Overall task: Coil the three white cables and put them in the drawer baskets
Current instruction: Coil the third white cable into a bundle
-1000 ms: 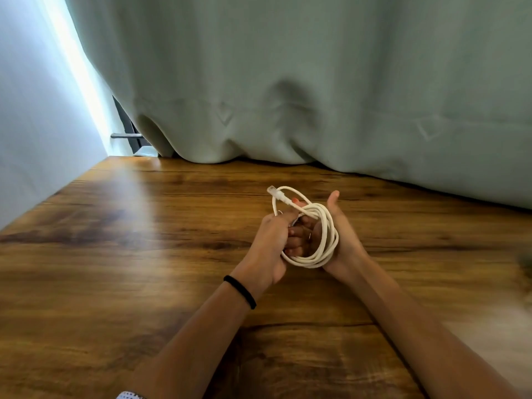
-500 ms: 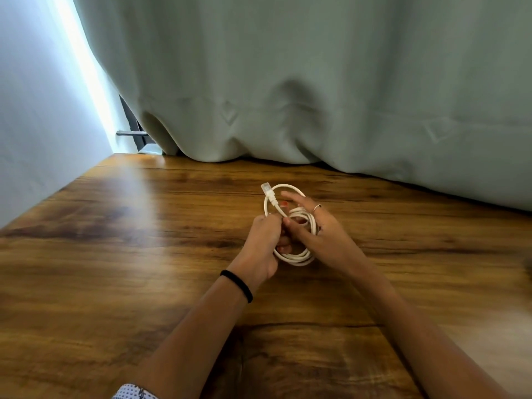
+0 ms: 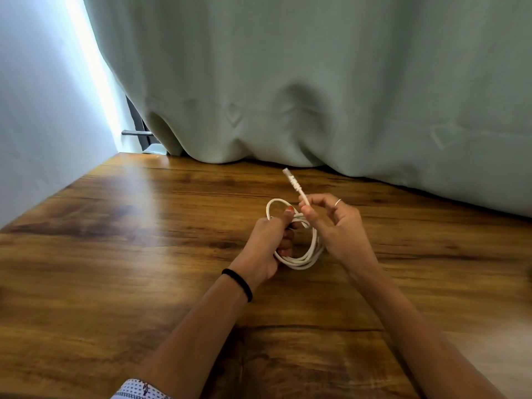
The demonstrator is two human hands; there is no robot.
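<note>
The left hand (image 3: pixel 266 246) is curled round a coiled white cable (image 3: pixel 299 259), its fingers closed through the loops so that the near side of the coil is hidden behind the knuckles; how many turns there are cannot be counted where they bunch under the thumb. The right hand (image 3: pixel 336 226) pinches the cable's free end between thumb and forefinger, the other fingers loosely bent, a thin ring (image 3: pixel 338 201) on one of them. The connector end (image 3: pixel 291 180) sticks up and away from that pinch, tilted toward the far edge of the wooden worktop (image 3: pixel 129 254); its tip is slightly blurred. The coil hangs between the two hands over the middle of the worktop, a little toward the far edge; whether its lowest loop touches the wood cannot be told. A black band (image 3: pixel 239 283) circles the left wrist, and a patterned sleeve (image 3: pixel 138 391) is cut off at the bottom. A pale green curtain (image 3: pixel 316 82) drapes along the whole far edge, hiding what lies behind it. The worktop's left edge meets a pale wall (image 3: pixel 37 110); its right side runs out of view, blurred. Bare wood lies to the left of the hands and toward the near edge.
</note>
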